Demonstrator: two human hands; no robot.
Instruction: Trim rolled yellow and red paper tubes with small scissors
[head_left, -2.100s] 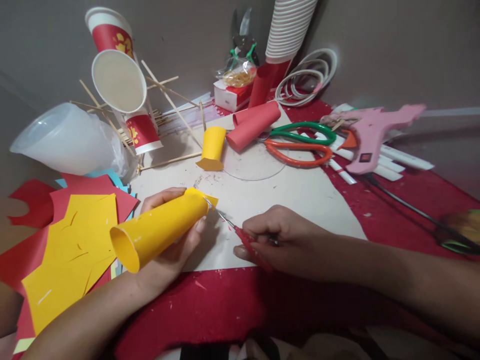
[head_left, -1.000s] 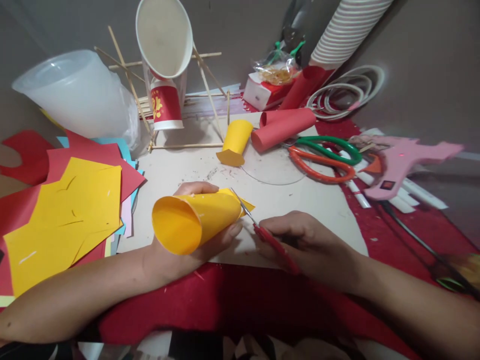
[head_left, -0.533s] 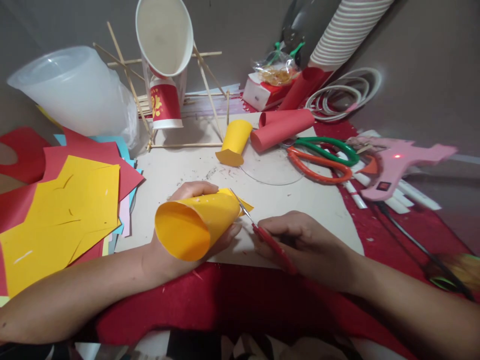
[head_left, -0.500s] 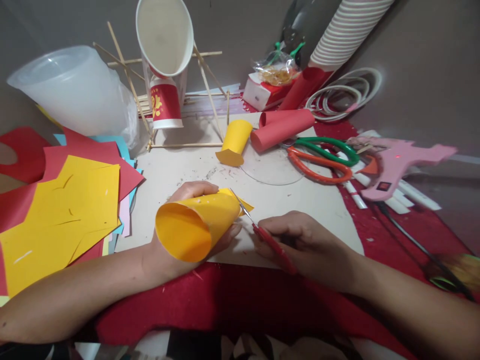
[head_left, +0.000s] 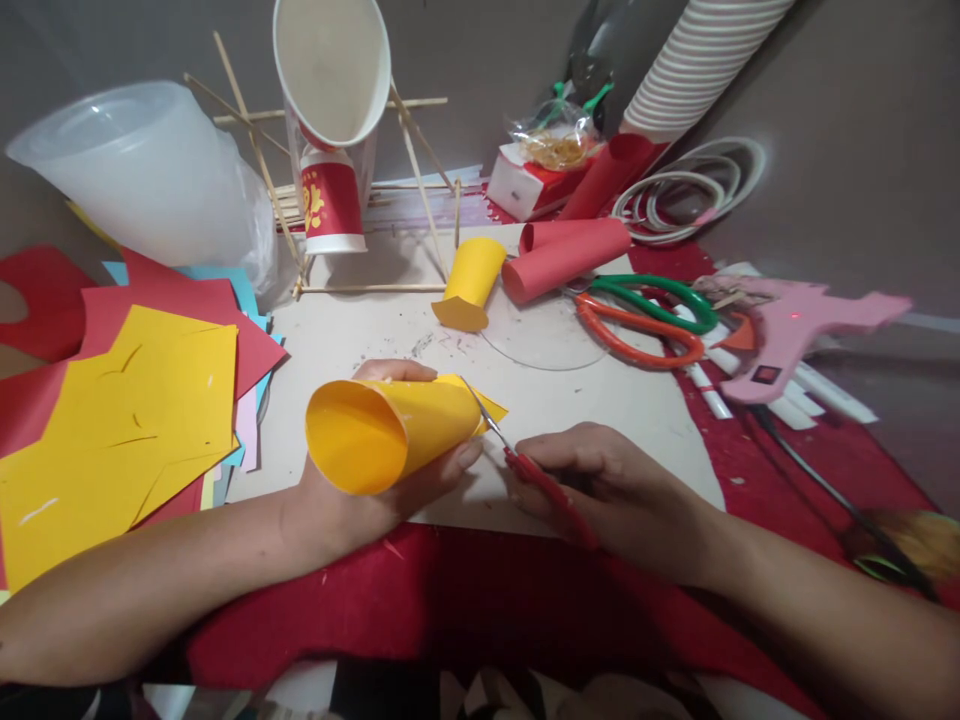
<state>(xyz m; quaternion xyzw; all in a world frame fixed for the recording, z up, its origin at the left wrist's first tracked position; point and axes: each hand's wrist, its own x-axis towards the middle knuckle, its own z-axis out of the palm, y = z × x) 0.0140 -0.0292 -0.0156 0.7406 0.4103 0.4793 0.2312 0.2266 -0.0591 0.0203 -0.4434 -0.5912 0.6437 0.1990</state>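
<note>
My left hand [head_left: 360, 495] is wrapped round a yellow paper tube [head_left: 442, 415], its wide open end facing me and to the left. At the tube's far right end, a flap of the same yellow paper sticks out. My right hand [head_left: 600, 490] grips red-handled scissors [head_left: 551, 495], whose blades lie across the edge of that flap. Behind the hands stands a smaller yellow paper tube [head_left: 475, 280] with a flared lower edge. Close to it lie red paper tubes [head_left: 566, 260]. Parts of the left fingers are hidden behind the held tube.
Yellow, red and blue paper sheets [head_left: 172, 400] are piled at left, near a translucent plastic container [head_left: 150, 180]. Behind are paper cups [head_left: 334, 200] within a stick frame [head_left: 367, 291]. Green-and-orange-handled scissors [head_left: 645, 345], a pink glue gun [head_left: 795, 330] and a coiled white cable [head_left: 705, 195] lie at right.
The left hand has tilted the yellow tube slightly, its open end swinging a little up and to the left. The scissors have stayed at the flap with hardly any movement.
</note>
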